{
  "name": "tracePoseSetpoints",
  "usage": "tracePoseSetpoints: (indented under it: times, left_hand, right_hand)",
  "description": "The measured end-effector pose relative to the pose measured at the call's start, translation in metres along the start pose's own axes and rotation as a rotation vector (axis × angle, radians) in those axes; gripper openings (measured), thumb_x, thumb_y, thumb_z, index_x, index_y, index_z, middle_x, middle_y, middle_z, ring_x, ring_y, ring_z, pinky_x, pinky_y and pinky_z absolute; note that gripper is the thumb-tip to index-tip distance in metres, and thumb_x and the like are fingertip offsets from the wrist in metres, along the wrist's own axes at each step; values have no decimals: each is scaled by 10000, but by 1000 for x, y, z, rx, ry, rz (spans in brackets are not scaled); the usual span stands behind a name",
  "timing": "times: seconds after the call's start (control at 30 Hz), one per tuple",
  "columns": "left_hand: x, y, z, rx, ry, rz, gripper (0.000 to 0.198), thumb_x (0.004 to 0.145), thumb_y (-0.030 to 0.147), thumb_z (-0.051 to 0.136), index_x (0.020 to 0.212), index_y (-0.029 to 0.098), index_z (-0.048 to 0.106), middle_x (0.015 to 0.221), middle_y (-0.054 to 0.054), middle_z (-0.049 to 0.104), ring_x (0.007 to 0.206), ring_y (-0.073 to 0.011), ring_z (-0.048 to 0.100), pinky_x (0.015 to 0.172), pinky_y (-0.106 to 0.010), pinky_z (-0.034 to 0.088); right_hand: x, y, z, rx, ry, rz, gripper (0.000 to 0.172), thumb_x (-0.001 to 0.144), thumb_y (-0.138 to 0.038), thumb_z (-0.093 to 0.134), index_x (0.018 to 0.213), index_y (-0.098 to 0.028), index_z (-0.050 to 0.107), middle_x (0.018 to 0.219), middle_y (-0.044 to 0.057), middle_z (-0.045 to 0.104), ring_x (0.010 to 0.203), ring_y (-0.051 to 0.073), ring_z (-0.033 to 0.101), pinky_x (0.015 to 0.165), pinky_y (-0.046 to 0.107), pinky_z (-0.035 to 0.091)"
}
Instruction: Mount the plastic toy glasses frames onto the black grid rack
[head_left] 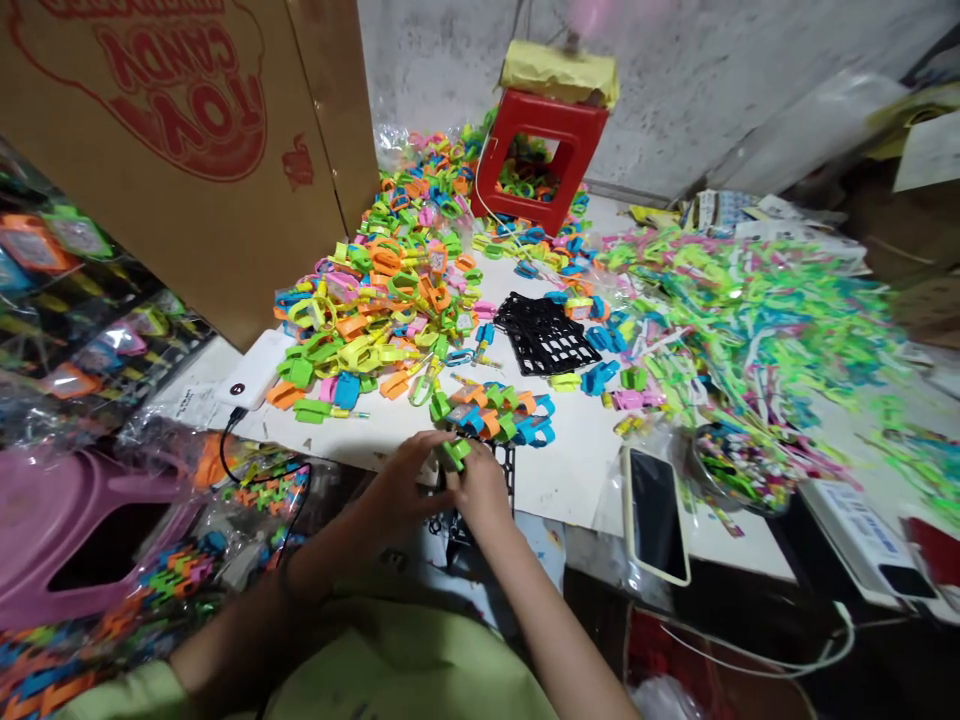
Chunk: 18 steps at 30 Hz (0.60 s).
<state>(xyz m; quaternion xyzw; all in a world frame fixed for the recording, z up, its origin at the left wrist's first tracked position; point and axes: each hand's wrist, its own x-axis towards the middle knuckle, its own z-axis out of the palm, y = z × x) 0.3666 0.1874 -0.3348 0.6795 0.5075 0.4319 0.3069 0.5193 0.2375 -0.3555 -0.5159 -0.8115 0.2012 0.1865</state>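
My left hand [405,480] and my right hand [480,490] meet at the near edge of the white work surface [577,450]. Together they pinch a small green plastic toy piece [455,452]. Just beyond my fingers lies a small cluster of blue, orange and green pieces [502,412]. A big heap of similar coloured plastic pieces [390,290] spreads across the left and back of the surface. A black plastic grid [544,332] lies flat in the middle. Part of another black grid [510,465] shows under my right hand.
A phone [658,512] lies screen-up to my right, beside a bowl of small coloured bits [739,470]. A red stool [540,155] stands at the back. A "Toy Candy" carton [180,130] rises on the left. A pink stool [67,530] is near left. Green and pink strips [757,310] cover the right.
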Motion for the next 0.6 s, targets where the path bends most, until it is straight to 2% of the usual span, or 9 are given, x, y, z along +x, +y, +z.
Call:
tracePoseSetpoints:
  times: [0.1,0.2,0.27,0.37,0.47,0.6]
  left_hand:
    - [9,0,17,-55,153,-51,570,803,424,698,1256,214,423,1236,-129,557,1113,-241,585,960,-415,494]
    - [15,0,25,-60,264,-28,398,855,392,638,1159,222,446,1193,-114,527,1091,-223,582,900,-384,518]
    - [17,3,25,8,236,24,308,879,338,607,1138,228,481,1168,-103,518,1119,-224,558,933,-392,496]
    - [17,10,19,103,177,63,331,865,256,605,1174,233,489,1136,-86,538,1090,-220,555,952,-396,470]
    - [16,15,15,131,192,10,317,827,224,622,1112,228,482,1031,-52,574,972,-210,586,870,-366,488]
    - [16,18,13,155,175,-50,267,831,220,611,1064,225,481,976,-28,579,930,-206,595,832,-347,485]
  right_hand:
    - [2,-3,3,-51,-13,25,191,817,-162,502,940,-157,648,905,105,683,870,231,606,746,287,442]
    - [4,-2,7,-84,-30,88,183,798,-164,522,927,-154,653,893,105,691,850,235,615,704,283,424]
    - [5,-1,8,-95,-32,130,166,810,-204,544,920,-165,663,866,98,696,828,237,618,679,283,410]
    - [5,-1,7,-96,-32,151,146,843,-248,553,903,-196,676,850,88,699,834,234,619,680,281,400]
    - [4,-2,3,-68,-38,80,199,857,-198,533,999,-204,672,952,95,699,929,244,612,725,288,409]
    - [3,-3,0,28,-45,27,283,857,-118,488,1069,-197,659,1028,89,687,996,235,604,779,283,420]
